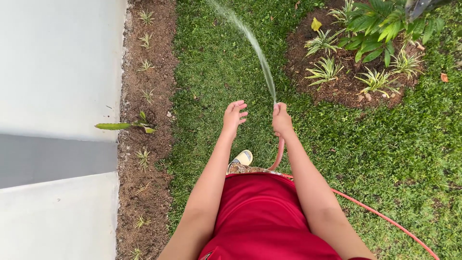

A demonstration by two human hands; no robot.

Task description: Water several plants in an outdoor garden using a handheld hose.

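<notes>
One thin salmon-pink garden hose (385, 217), snaking over the grass (231, 67) from lower right, up past the red shirt (262, 216). Right hand (281, 119) fisted around its end, thumb over the mouth; one water jet (250, 36) arcing up-left. Left hand (234, 115) empty, fingers loosely spread. One round soil bed (346, 86) with several striped plants; one soil strip (144, 183) along the white wall (57, 67).

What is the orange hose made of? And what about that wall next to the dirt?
The hose in the right hand looks like soft rubber or plastic: it is smooth, orange-pink, and bends in a loose curve across the grass. The wall looks like painted plaster or concrete, flat and matte white with a grey band; which of the two I cannot tell.
</notes>
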